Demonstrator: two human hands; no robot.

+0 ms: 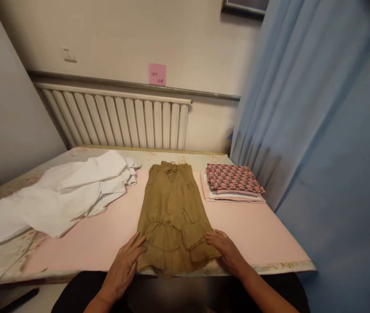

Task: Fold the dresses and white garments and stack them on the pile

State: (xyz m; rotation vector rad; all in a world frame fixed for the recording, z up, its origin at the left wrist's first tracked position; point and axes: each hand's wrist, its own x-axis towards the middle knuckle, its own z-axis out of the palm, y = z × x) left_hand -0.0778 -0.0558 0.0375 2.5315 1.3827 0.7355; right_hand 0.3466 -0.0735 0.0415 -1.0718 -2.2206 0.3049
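Two bare hands: left hand (123,266) and right hand (226,250) rest on opposite side edges of the garment near its hem, a placing that probably keeps the ruffles even and flat.
Left grip: fingers apart, laid over the cloth, not curled round it.
Right grip: fingertips on the edge; the thumb is hidden, so whether it pinches cannot be told.
Olive-brown ruffled garment of thin cloth: (172,202) laid flat mid-counter, neck away, hem at the near edge, presumably so both sides lie within reach.
Pale pink flat mat: (107,232) under the garment, over the floral-covered counter (279,266), likely as a smooth ground.
Crumpled white cloth: (74,189) heaped at left, apart from the garment.
Neatly folded fabric stack, red-patterned on top: (233,179) at right, also apart, leaving room between.
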